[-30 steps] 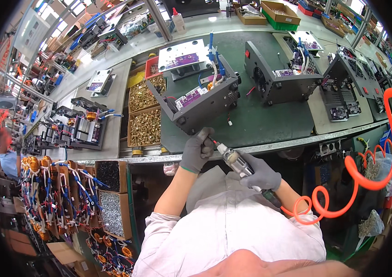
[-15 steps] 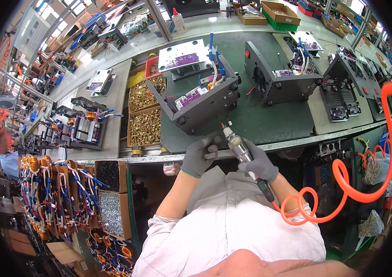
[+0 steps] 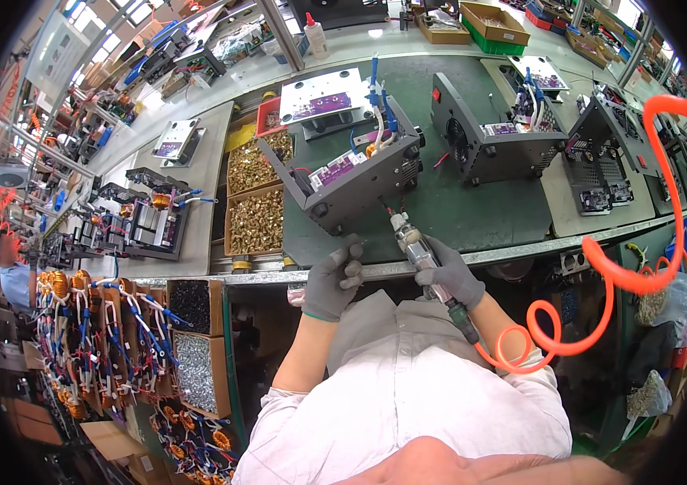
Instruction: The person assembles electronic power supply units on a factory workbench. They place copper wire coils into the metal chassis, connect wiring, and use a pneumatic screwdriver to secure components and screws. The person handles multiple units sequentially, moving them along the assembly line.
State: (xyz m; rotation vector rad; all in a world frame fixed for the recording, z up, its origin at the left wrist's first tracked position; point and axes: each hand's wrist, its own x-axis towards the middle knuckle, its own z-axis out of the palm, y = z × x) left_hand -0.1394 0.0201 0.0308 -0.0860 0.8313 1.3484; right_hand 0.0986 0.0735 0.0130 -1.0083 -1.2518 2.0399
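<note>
In my right hand (image 3: pixel 455 279), gloved in grey, is an air screwdriver (image 3: pixel 420 255) with a coiled orange hose (image 3: pixel 574 343) on its rear end. Its tip points away from me, at the lower front edge of a dark grey metal housing (image 3: pixel 363 190); I cannot tell whether it touches. My left hand (image 3: pixel 331 281), in the same kind of glove, hovers at the bench's front edge with its fingers loosely bent and apart. Nothing shows in it. The housing stands tilted and carries a purple circuit board (image 3: pixel 335 171) and blue-and-white cables (image 3: pixel 377 105).
A second housing (image 3: pixel 497 145) stands to the right on the green mat (image 3: pixel 448 218). Boxes of brass-coloured parts (image 3: pixel 254 222) sit on the left. Coils with cables (image 3: pixel 101 339) hang at the lower left. A white bottle (image 3: pixel 316 39) stands at the back.
The screwdriver's tip has moved slightly left to the housing's front edge. My left hand has drawn back to the left, and its fingers have spread. The orange hose has swung.
</note>
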